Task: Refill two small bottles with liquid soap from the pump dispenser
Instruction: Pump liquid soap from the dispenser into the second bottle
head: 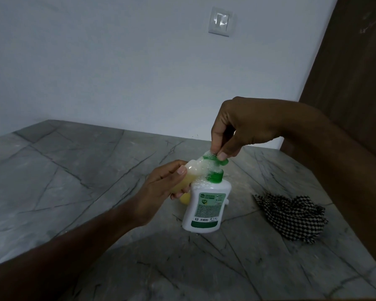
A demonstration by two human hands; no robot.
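A white pump dispenser (206,205) with a green label and green pump head (215,164) stands on the grey marble counter. My right hand (237,129) reaches down from above and pinches the pump head between fingertips and thumb. My left hand (163,190) grips a small clear bottle (186,178) holding yellowish soap, tilted with its mouth at the pump nozzle. White foam covers the bottle's neck and the dispenser's shoulder. A second small yellowish bottle (185,199) shows partly behind the dispenser, below my left hand.
A black-and-white checked cloth (291,216) lies crumpled on the counter (74,170) to the right of the dispenser. A white wall with a light switch (220,21) rises behind. A dark wooden door (352,72) stands at the far right.
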